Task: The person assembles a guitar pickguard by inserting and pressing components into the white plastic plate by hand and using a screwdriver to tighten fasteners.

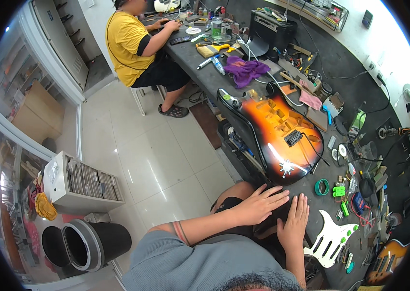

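A sunburst electric guitar body (263, 140) lies on the dark workbench, glossy black at its edges and amber in the middle, with bare cavities, a black bridge and a white sun-shaped decal. Just below its near end my left hand (265, 203) is stretched out flat at the bench edge, fingers extended and holding nothing. Beside it, my right hand (294, 223) also lies open, its fingers pointing away from me. A white pickguard (328, 245) with green knobs sits to the right of my right hand. Near it are green pickup covers (338, 191) and a green tape roll (321, 187).
Tools and parts crowd the workbench's far side, among them a purple cloth (243, 70), a brush (212, 49) and a black amplifier (269, 29). Another person in a yellow shirt (127, 43) sits at the far end. A black bin (110, 242) and white cabinet (64, 191) stand left.
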Tool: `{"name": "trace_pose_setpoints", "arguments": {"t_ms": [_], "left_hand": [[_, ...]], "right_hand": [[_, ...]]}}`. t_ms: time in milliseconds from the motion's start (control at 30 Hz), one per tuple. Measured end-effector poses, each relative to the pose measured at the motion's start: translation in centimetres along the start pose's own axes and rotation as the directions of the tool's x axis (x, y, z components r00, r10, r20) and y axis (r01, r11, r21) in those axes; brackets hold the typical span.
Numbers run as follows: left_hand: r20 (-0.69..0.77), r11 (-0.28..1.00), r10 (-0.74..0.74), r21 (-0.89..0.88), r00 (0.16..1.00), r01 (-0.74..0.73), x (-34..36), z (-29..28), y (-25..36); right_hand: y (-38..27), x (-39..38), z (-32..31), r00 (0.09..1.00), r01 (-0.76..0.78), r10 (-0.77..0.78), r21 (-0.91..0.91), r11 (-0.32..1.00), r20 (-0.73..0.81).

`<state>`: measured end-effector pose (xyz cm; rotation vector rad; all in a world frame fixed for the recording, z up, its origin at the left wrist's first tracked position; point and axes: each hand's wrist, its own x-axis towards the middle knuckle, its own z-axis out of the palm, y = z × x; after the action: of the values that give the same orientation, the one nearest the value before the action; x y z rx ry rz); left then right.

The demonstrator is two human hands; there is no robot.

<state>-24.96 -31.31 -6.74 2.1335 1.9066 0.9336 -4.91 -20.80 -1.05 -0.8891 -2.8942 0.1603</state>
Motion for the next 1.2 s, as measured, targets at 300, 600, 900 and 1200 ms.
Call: {"name": "trace_pose_setpoints", "arguments": {"t_ms": [300,600,900,1200], "left_hand": [[0.000,1.000,0.010,-0.002,1.000,-0.010,0.3,-0.3,0.0],[-0.018,0.999,0.019,0.028,1.000,-0.019,0.2,-0.4,0.2],[-0.002,0.999,0.032,0.009,0.999,-0.032,0.6,-1.1,0.4],[-0.102,0.992,0.088,-0.079,0.991,-0.096,1.1,-3.6,0.0]], "right_hand": [[0.3,-0.1,0.3,1.000,-0.012,0.012,0.017,1.000,-0.004],[0.0,-0.2,-0.1,1.000,-0.019,0.019,0.015,1.000,-0.007],[0.3,-0.2,0.1,0.999,-0.038,0.038,0.031,0.999,-0.011],[-0.1,0.1,-0.5,0.998,-0.015,0.019,0.073,0.997,-0.059]]}}
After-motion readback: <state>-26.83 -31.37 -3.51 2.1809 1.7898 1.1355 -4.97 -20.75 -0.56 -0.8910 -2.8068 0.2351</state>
